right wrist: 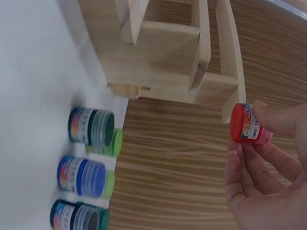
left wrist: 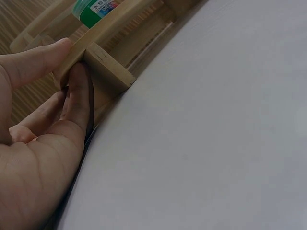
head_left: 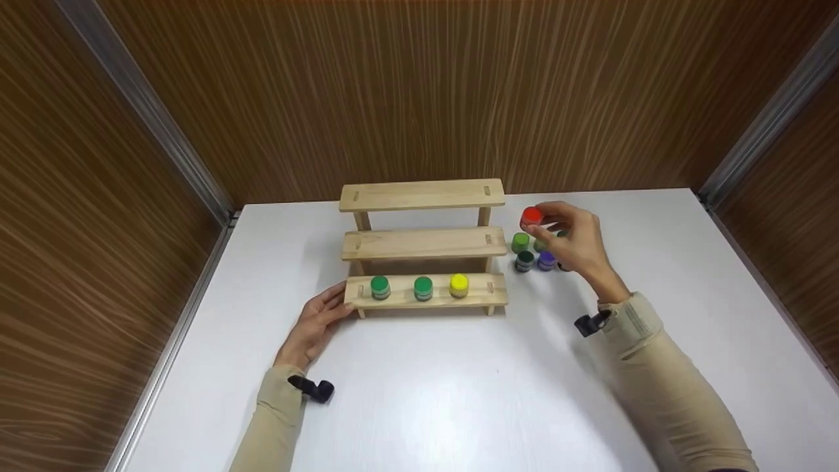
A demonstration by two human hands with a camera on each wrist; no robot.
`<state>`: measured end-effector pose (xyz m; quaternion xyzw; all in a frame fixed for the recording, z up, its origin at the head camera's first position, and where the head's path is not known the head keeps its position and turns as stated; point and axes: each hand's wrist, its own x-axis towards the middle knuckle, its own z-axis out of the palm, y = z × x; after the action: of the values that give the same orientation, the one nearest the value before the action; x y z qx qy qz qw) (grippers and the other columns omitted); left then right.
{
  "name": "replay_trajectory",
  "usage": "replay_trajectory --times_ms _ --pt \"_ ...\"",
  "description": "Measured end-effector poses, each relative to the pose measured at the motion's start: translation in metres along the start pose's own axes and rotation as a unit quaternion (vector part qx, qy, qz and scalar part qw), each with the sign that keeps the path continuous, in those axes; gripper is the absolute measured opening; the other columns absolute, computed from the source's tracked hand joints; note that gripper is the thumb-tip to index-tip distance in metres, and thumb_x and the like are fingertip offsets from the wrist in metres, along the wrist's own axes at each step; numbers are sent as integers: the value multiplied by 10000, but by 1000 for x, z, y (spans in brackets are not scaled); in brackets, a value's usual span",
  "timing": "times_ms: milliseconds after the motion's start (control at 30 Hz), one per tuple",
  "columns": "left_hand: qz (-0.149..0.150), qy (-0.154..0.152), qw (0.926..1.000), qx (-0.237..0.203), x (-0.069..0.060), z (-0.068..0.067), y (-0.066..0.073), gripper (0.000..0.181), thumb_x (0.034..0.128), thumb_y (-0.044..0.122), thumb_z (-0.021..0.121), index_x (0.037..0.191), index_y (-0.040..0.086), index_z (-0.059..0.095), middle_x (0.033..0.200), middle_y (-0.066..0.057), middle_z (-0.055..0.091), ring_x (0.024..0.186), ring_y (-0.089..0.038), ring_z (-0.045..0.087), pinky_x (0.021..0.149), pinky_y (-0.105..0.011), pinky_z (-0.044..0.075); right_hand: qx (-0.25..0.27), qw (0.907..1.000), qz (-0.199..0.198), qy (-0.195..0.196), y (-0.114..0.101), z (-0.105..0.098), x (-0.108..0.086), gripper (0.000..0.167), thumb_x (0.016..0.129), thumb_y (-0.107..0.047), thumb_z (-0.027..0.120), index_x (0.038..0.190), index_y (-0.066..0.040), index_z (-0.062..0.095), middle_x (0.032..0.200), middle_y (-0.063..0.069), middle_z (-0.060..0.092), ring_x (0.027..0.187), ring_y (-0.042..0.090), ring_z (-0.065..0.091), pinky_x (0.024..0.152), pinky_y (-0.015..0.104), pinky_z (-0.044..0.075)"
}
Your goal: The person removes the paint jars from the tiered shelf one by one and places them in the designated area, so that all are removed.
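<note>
A three-step wooden rack [head_left: 425,244] stands on the white table. On its lowest step sit two green paint jars [head_left: 380,287] and a yellow paint jar [head_left: 459,285]. My left hand [head_left: 318,328] grips the left end of that step, thumb [left wrist: 53,55] on top and fingers underneath, as the left wrist view shows. Up to the right of the rack, my right hand [head_left: 577,242] pinches a red paint jar [right wrist: 249,123] between thumb and fingers. It is held above other jars, partly hiding them in the head view.
Right of the rack stand several jars in rows: a light green jar [head_left: 520,242], a dark green jar [head_left: 524,261], a blue-purple jar [head_left: 546,261] and others. A wood-grain panel [head_left: 419,92] rises behind the table, with more panels on both sides.
</note>
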<state>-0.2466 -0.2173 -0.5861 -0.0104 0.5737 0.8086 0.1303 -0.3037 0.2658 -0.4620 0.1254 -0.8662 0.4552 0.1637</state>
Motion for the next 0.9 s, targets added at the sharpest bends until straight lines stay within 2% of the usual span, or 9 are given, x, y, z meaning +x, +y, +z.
replay_trajectory --times_ms 100,200,433,633,900 --pt "16 15 10000 26 1 0 0 704 991 -93 632 1626 -69 328 1650 -296 388 1314 -177 611 1085 -237 538 -164 9998 142 -27 5 -5 0 380 953 -97 815 1311 -6 725 1244 183 747 1083 309 717 865 135 554" --pt "14 18 10000 35 1 0 0 702 987 -87 640 1621 -65 341 1642 -289 403 1298 -166 624 1089 -240 536 -283 9992 295 -24 11 -10 0 386 967 -124 805 1324 -6 716 1248 189 740 1072 289 701 854 104 537" --pt "25 -24 9999 102 1 0 0 695 995 -79 636 1621 -71 335 1650 -297 389 1348 -205 592 1105 -248 527 -376 9972 650 -48 21 -26 -4 422 983 -225 800 1353 -44 709 1254 176 742 1079 240 664 862 74 506" --pt "19 -15 9999 146 2 1 -1 698 995 -70 642 1623 -65 337 1659 -288 381 1371 -226 572 1105 -243 526 -411 9959 802 44 34 -34 -8 431 976 -208 807 1349 -15 707 1241 204 740 1049 237 650 840 40 485" --pt "72 35 10000 22 2 1 -2 688 992 -100 627 1617 -76 341 1632 -300 416 1287 -176 632 1053 -238 553 -576 9937 944 151 50 -39 -14 447 978 -229 807 1349 -3 699 1245 219 742 1036 227 649 857 80 495"
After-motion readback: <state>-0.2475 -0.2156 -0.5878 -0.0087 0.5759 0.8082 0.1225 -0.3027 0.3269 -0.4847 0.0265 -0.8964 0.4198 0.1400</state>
